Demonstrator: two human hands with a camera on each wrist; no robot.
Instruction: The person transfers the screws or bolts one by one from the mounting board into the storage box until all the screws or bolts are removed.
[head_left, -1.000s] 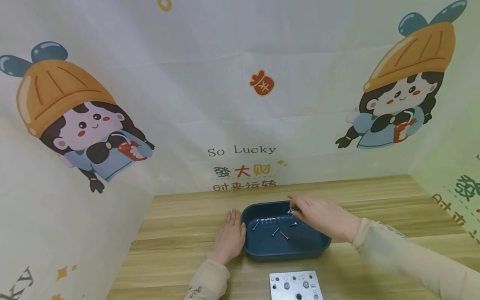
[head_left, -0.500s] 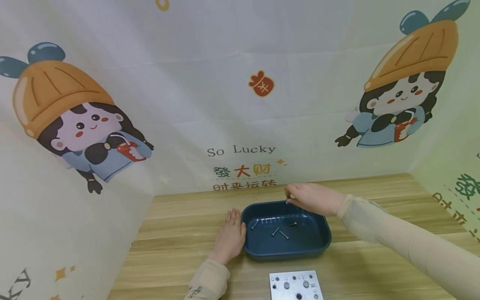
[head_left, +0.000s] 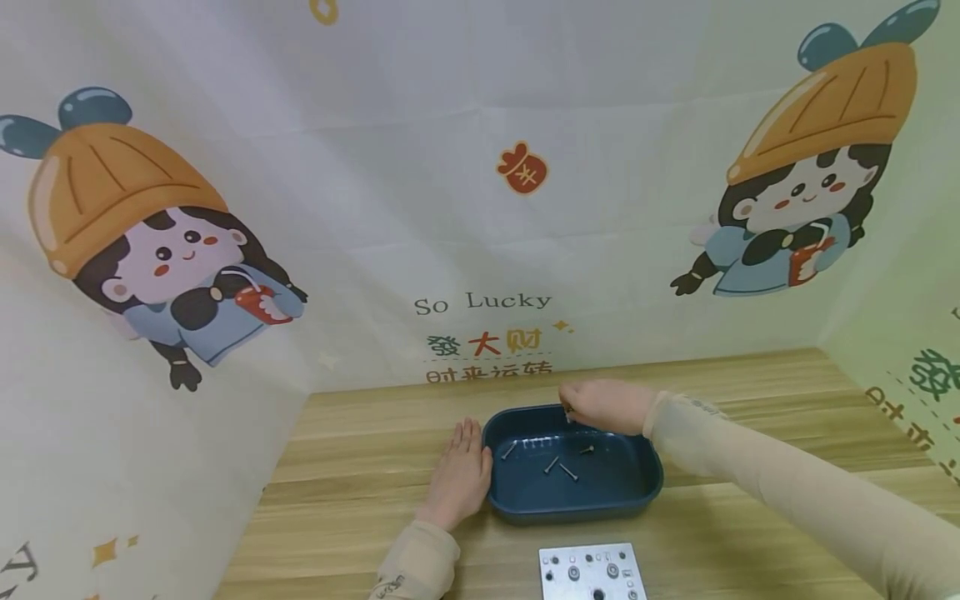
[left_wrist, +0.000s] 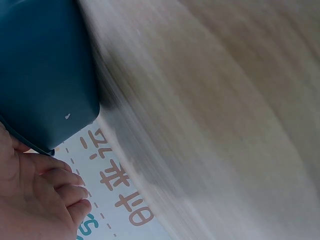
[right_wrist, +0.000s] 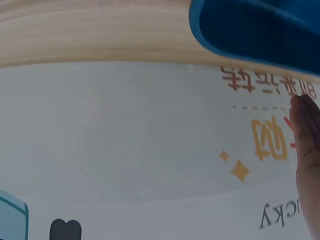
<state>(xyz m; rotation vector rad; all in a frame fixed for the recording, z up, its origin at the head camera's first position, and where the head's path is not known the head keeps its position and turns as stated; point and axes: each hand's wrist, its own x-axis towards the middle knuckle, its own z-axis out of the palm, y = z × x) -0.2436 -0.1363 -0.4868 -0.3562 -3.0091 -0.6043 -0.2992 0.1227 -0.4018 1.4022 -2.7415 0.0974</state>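
A dark blue tray (head_left: 570,507) stands on the wooden table with several metal screws lying in it, among them a screw (head_left: 569,472) near its middle. My left hand (head_left: 456,477) rests along the tray's left side, fingers straight and together; the left wrist view shows the same hand (left_wrist: 42,195) at the tray's rim. Over the tray's far edge, my right hand (head_left: 609,405) pinches a small shiny screw (head_left: 568,416) between thumb and fingertips, most of it hidden. The right wrist view catches only part of this hand (right_wrist: 309,145), close to the tray (right_wrist: 240,35).
A silver metal plate (head_left: 588,571) with holes and round fittings lies in front of the tray, cut off by the lower frame edge. A printed cloth (head_left: 360,317) hangs behind the wooden table (head_left: 360,483) and along both sides.
My right hand has moved left along the tray's far side, rising and then lowering a little, still pinching the small piece. The left hand and the tray have stayed in place.
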